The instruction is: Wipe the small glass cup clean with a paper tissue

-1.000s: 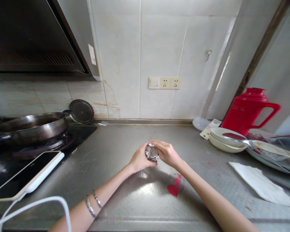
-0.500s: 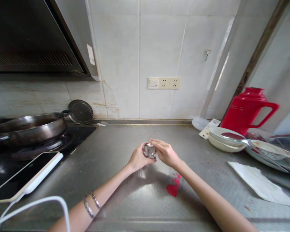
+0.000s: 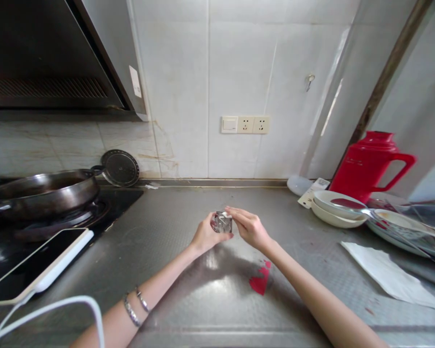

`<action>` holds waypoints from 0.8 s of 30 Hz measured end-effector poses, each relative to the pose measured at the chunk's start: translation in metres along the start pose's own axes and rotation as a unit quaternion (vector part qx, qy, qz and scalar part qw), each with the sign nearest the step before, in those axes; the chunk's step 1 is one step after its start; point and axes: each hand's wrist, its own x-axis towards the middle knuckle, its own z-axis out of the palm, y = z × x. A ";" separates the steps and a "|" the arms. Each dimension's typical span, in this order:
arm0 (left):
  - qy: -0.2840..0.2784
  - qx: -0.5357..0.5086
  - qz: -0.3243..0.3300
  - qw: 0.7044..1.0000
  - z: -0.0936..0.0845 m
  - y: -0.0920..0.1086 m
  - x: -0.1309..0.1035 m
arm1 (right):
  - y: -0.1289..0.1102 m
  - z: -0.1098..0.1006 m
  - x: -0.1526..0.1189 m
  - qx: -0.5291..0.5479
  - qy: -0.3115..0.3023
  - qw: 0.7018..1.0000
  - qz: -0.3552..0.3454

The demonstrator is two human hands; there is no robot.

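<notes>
In the middle of the head view my left hand (image 3: 205, 234) is wrapped round the side of a small clear faceted glass piece (image 3: 223, 223), its thumb underneath. The piece is held above the counter; whether it is a jar or a cup I cannot make out. My right hand (image 3: 252, 227) reaches over its upper right edge with the fingers pressed together. A small white bit shows at those fingertips, too small to name. Below the hands a red heart-shaped patch (image 3: 258, 284), partly torn, lies on the metal counter (image 3: 166, 290).
At left a steel pan (image 3: 47, 193) stands on the stove, near a phone (image 3: 36, 263) with a white cable (image 3: 58, 300). To the right are a red thermos (image 3: 368, 166), stacked white bowls (image 3: 337, 215), other dishes and a white paper napkin (image 3: 391, 275). Wall sockets (image 3: 253, 124) sit ahead.
The glass piece has turned slightly and shifted a little left in my left hand. My right hand stays at its upper edge. Nothing else has moved noticeably.
</notes>
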 end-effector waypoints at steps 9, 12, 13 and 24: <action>0.009 0.009 0.010 1.000 0.000 -0.002 0.001 | -0.009 0.004 -0.003 0.013 -0.048 0.996 -0.070; 0.010 0.024 0.009 1.000 -0.001 0.000 0.000 | -0.005 0.004 -0.003 0.014 -0.019 0.999 -0.024; 0.009 0.026 0.008 1.000 -0.001 0.001 -0.001 | -0.003 0.004 -0.002 0.012 -0.005 1.000 -0.001; 0.010 -0.012 0.010 1.000 -0.001 0.001 0.002 | -0.009 0.001 -0.002 0.012 -0.043 0.996 -0.079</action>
